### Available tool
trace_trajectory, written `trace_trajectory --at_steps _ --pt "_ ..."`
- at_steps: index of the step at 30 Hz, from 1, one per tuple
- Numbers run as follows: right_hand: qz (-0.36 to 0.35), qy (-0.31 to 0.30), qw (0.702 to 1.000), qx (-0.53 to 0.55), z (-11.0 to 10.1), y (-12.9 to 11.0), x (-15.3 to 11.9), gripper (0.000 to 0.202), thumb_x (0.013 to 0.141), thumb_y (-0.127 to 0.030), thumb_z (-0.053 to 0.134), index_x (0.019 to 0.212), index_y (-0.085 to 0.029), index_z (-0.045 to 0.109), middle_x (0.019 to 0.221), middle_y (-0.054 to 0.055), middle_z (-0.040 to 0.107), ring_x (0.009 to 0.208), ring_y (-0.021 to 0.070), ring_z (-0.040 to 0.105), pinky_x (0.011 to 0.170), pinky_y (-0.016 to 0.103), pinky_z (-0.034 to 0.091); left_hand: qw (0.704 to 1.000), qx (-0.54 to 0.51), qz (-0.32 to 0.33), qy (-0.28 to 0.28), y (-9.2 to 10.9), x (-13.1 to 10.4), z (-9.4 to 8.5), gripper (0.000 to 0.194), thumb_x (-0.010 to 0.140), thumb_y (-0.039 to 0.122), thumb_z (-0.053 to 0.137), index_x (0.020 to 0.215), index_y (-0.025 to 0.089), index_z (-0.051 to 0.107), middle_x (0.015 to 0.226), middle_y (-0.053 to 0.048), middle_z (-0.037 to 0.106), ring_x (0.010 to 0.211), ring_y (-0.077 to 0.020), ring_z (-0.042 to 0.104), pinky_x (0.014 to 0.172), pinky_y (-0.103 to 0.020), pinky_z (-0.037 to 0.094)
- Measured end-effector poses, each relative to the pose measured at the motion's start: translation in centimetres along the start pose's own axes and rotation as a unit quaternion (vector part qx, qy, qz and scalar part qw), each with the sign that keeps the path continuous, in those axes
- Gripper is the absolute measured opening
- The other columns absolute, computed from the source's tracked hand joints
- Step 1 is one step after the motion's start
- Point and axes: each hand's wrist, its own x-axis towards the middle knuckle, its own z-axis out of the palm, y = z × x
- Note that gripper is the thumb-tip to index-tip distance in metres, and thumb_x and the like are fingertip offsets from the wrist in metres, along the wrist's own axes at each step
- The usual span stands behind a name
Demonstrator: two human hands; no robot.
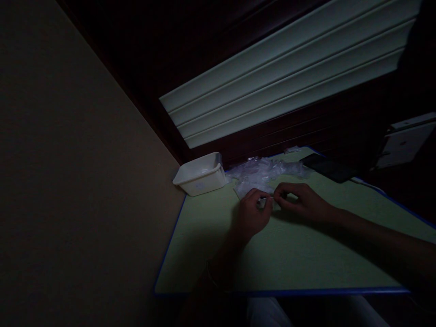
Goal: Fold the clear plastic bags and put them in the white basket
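My left hand (254,213) is closed in a pinch over the middle of the green table (299,254). Close beside it on the right, my right hand (299,200) also pinches, thumb against fingers. A thin, pale item (267,198) spans the small gap between the fingertips; it is too small and dark to name. Just beyond both hands lies a pile of clear plastic bags (259,172). At the pile's left stands a white plastic bin (204,181), its visible inside mostly bare.
A dark flat object (329,167) with a pale cable (368,185) lies at the table's back right. A wall (102,181) borders the left side. Behind the table is a dark panel with pale slats (289,68). White papers (405,143) hang at right.
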Motion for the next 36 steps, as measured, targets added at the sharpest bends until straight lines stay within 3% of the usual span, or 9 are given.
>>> trace_trajectory --at_steps 13,21,32,36 --pt "-0.007 0.019 0.999 -0.042 0.3 0.1 -0.2 0.016 0.085 -0.029 0.053 0.081 -0.019 0.065 0.075 0.004 0.067 0.066 0.017 0.06 0.062 0.028 0.046 0.999 -0.002 0.043 0.004 -0.4 -0.2 0.4 0.011 0.088 0.021 0.058 0.092 0.018 0.068 0.09 -0.005 0.068 0.087 -0.016 0.064 0.08 -0.03 0.053" --pt "0.013 0.05 0.994 -0.094 0.6 0.7 -0.4 0.015 0.087 -0.028 0.052 0.082 -0.018 0.063 0.075 0.005 0.066 0.064 0.017 0.059 0.06 0.029 0.045 0.999 -0.039 0.016 -0.006 0.0 -0.5 0.9 0.02 0.089 0.024 0.058 0.106 0.02 0.068 0.099 -0.005 0.069 0.087 -0.0151 0.065 0.08 -0.029 0.055" --pt "0.048 0.03 0.997 -0.056 0.6 0.7 -0.2 0.022 0.09 -0.034 0.05 0.087 -0.017 0.065 0.076 0.006 0.067 0.066 0.0178 0.059 0.061 0.029 0.046 1.0 -0.023 -0.01 -0.009 -0.2 -0.5 1.1 0.023 0.089 0.024 0.059 0.11 0.022 0.067 0.102 -0.004 0.067 0.081 -0.0133 0.063 0.074 -0.027 0.055" --pt "0.06 0.041 0.996 -0.048 0.7 0.6 -0.1 0.022 0.088 -0.033 0.051 0.086 -0.017 0.065 0.076 0.005 0.068 0.066 0.0174 0.061 0.061 0.028 0.046 1.0 -0.015 -0.002 -0.01 -0.1 -0.6 1.2 0.028 0.085 0.021 0.063 0.113 0.022 0.065 0.106 -0.005 0.066 0.092 -0.0162 0.063 0.083 -0.03 0.055"
